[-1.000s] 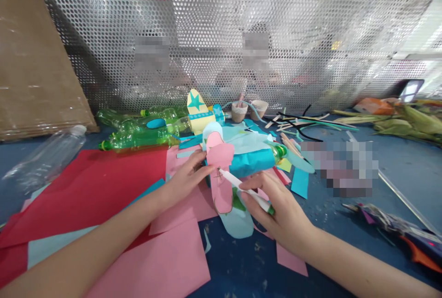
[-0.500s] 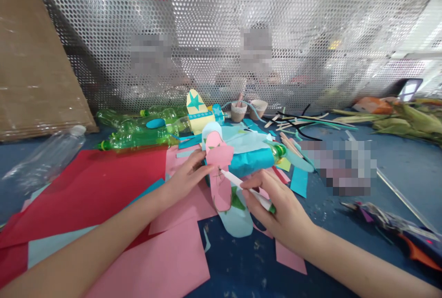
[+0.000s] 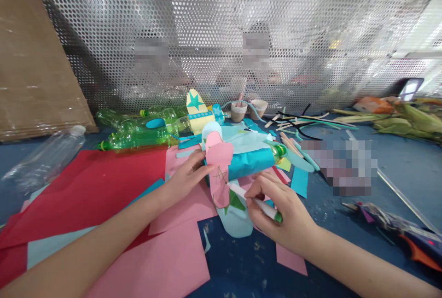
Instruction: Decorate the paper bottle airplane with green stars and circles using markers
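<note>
In order of size, we first note the perforated metal screen (image 3: 214, 12), which stands behind the blue tabletop (image 3: 238, 275), and the cardboard sheet (image 3: 37, 58) upright at the left. We next find red paper (image 3: 127, 173) spread over the left of the tabletop, with pink paper (image 3: 162, 261) nearer to us. Green bottles (image 3: 141, 137) lie on their sides behind the red paper, and a clear bottle (image 3: 48, 160) lies near the cardboard. At the right we see dry leaves (image 3: 407, 123) and, nearer, a tool with an orange trigger (image 3: 390, 229).

At the centre lies the blue-wrapped bottle (image 3: 253, 162), its green-capped neck toward the right. The left hand (image 3: 186, 176) is beside its left end, the thumb on the left edge of the pink cut-out (image 3: 220, 153); the gap between thumb and fingers is narrow, but we cannot tell whether they pinch. The right hand (image 3: 281, 203) holds the white pen (image 3: 238, 190) between its fingers. The cut-out lies in front of the bottle's left end, over pale blue paper (image 3: 238, 224). Smaller still, we observe two cups (image 3: 239, 113) by the screen and a thin-lined star (image 3: 220, 174) on the cut-out, the pen's tip at its lower right.
</note>
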Demonstrator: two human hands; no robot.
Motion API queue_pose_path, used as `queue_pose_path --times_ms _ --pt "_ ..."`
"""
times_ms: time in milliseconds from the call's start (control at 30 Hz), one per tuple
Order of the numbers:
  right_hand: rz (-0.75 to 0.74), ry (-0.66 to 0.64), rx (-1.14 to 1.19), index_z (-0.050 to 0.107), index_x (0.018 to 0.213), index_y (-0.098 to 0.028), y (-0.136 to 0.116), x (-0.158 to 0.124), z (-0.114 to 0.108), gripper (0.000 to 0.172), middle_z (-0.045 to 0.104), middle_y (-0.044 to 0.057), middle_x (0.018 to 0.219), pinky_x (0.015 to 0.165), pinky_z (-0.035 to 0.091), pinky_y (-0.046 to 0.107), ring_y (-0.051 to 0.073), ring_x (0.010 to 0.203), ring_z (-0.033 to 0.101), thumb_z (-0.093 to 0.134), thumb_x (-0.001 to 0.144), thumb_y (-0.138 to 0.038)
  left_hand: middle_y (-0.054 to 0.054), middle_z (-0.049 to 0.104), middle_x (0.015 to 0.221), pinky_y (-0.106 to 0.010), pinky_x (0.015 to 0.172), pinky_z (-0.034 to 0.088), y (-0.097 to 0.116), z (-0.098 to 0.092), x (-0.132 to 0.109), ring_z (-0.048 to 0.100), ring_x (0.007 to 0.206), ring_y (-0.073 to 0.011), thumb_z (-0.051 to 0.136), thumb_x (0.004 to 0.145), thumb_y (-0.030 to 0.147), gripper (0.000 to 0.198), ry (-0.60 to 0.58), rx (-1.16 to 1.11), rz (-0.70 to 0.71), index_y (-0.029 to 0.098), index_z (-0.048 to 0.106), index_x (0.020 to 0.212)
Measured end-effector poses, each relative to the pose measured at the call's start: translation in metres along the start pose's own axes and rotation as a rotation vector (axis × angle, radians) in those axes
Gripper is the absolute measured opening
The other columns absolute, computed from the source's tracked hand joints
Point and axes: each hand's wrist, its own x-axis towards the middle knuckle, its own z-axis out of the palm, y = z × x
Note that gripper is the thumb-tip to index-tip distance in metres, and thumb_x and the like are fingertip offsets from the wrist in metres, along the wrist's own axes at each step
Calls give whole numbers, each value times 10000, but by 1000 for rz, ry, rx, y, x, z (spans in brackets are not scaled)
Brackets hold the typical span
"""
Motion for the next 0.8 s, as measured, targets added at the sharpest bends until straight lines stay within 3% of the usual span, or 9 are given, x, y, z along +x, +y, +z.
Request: queue_pose_path --times_ms 367,633,800 --pt "-20 -15 18 471 818 -221 -1 0 3 173 549 -28 661 555 385 235 130 613 517 490 846 -50 -55 628 983 -422 919 463 -3 2 1 569 1016 -268 526 851 442 283 -12 -2 -3 205 622 973" --pt "-17 -52 45 495 849 -222 -1 0 4 157 571 -21 677 575 408 249 141 636 543 509 888 -70 -48 623 1001 -402 873 471 0 3 1 568 935 -243 539 842 446 302 -27 -51 -1 216 625 1018" --pt "-35 -55 52 503 878 -226 -1 2 5 145 606 -9 708 586 438 259 154 662 573 498 909 -85 -54 617 1058 -396 900 457 2 3 2 562 1004 -254 531 836 433 337 -29 -68 18 218 614 1081"
